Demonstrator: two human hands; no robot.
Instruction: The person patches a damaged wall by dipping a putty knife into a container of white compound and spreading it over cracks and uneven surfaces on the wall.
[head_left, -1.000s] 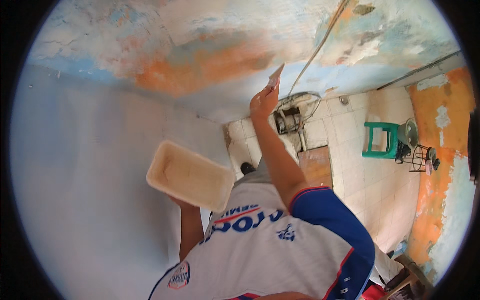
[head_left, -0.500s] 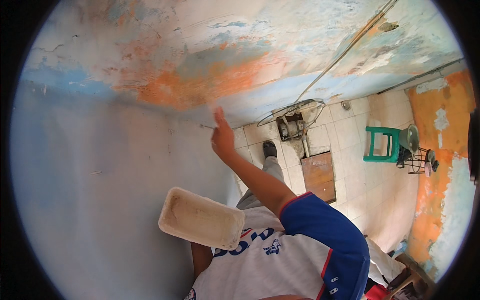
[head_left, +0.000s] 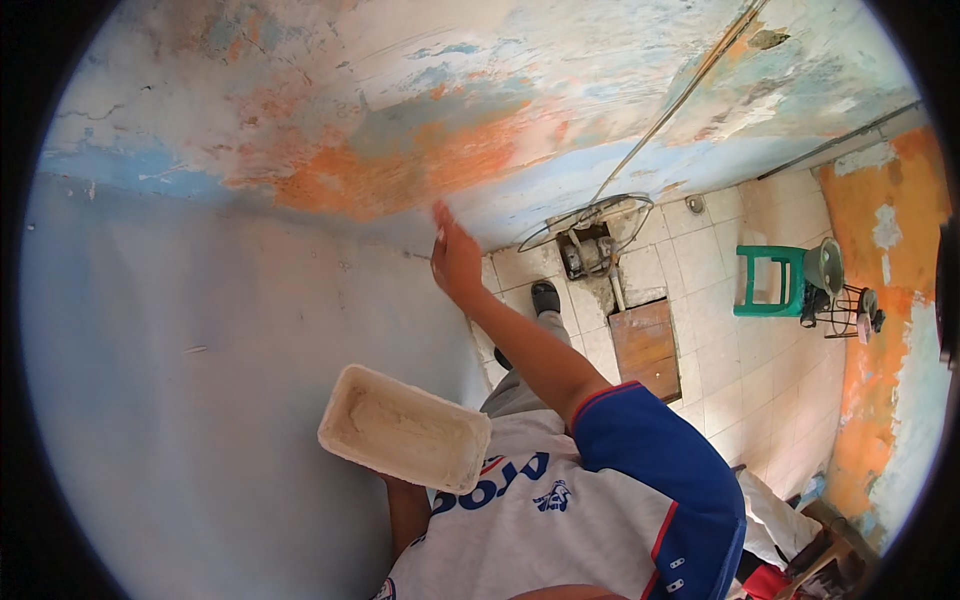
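A shallow white rectangular tub (head_left: 405,425), its inside coated with whitish residue, sits tilted in front of my chest. My left hand (head_left: 397,487) holds it from underneath, its fingers mostly hidden by the tub. My right arm reaches forward, and my right hand (head_left: 458,258) is raised close to the corner of the two walls. Its fingers are pressed together and a little blurred; a small pale spot shows by the thumb, and what they hold cannot be made out. Ahead is a patchy wall (head_left: 400,165) of orange, grey and light blue paint.
A smooth bluish wall (head_left: 200,400) stands close on my left. Right of my feet, a floor pit (head_left: 585,250) with pipework and a looped cable adjoins a brown board (head_left: 645,350). A green plastic stool (head_left: 770,282) stands farther right, beside a bucket (head_left: 824,268).
My right hand has shifted slightly to the right, staying near the wall corner. The tub has risen slightly in view. My other foot now shows partly, and the view has turned a little.
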